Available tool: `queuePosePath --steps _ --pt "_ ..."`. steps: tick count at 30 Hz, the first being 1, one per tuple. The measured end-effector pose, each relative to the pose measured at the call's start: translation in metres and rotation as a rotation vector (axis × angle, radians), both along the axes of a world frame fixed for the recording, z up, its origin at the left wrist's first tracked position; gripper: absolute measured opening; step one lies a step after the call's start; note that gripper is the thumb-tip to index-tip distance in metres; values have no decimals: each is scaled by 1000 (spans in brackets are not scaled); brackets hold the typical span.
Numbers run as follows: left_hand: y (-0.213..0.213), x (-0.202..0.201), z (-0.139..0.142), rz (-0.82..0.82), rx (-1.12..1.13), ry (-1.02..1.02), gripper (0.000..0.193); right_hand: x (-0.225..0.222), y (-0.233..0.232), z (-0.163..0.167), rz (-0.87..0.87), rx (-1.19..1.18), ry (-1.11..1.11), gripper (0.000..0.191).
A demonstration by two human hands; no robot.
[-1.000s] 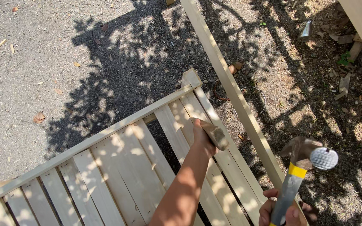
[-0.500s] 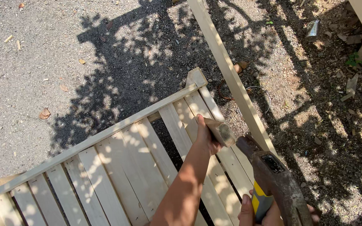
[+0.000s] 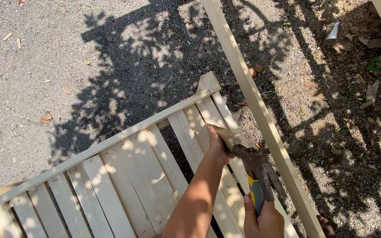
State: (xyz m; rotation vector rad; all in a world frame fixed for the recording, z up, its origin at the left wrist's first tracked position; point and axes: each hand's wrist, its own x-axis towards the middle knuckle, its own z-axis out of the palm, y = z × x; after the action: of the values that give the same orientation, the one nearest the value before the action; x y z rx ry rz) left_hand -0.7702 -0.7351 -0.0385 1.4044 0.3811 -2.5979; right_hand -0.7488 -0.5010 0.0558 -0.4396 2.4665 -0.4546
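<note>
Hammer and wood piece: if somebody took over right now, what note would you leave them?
Left hand holds a small wood piece against the slatted wooden panel. Right hand grips the claw hammer by its yellow handle, head down at the piece. The panel lies on gravel, beside a long pale wooden beam. Done: the panel's slats sit under a top rail. Left: whether the piece is fixed cannot be seen; check it.

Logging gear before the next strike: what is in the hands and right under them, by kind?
Hammers: 1, claw hammer in the right hand
Wood pieces: 1, small block in the left hand
Slatted panels: 1, pale wood
Total: 3
</note>
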Motion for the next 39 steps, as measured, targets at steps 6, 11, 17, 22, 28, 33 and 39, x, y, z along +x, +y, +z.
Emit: queuePosePath --steps 6,11,17,22,28,33,39 --pt "-7 3 1 -66 -17 -18 118 5 -3 7 -46 -80 64 43" --pt "-6 0 1 -9 -42 -42 116 12 -22 4 -21 -112 98 46" --pt "-7 1 -11 -11 -59 -8 109 20 -18 28 42 -581 325 41" --pt "-8 0 -6 43 -185 132 114 19 -28 14 -30 210 -92 41" --pt "-10 0 -7 -6 -62 -62 108 23 -25 26 -37 -515 236 45" --pt "-13 6 -5 2 -101 2 101 19 -43 18 -155 114 -128 40" --pt "-17 13 -4 -88 -99 -28 93 33 -8 -4 -336 -412 0 28"
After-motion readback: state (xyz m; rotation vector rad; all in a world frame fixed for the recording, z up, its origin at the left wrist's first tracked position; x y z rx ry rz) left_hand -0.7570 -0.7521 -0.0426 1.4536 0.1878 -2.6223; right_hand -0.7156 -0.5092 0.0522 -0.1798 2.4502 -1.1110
